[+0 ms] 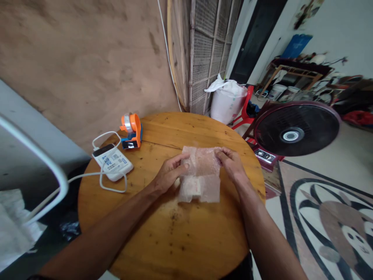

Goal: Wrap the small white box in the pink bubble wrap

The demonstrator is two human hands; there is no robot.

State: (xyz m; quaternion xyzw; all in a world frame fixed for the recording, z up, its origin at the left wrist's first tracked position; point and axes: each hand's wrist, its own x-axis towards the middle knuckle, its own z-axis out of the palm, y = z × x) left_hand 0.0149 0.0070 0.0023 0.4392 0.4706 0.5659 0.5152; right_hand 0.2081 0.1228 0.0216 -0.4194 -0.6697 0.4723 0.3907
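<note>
A translucent sheet of bubble wrap lies on the round wooden table, its upper part lifted between my hands. Near its lower left, a small pale box shows through the plastic; its print is too blurred to read. My left hand pinches the sheet's left edge between thumb and fingers. At the upper right corner, my right hand grips the same sheet with its fingers closed. The lower flap of the wrap rests on the tabletop, around or over the box.
An orange and blue tape dispenser stands at the table's back left. Beside it lies a white power bank with a looped white cable. A dark round fan is right of the wooden table. Behind stand a white sack and a red chair.
</note>
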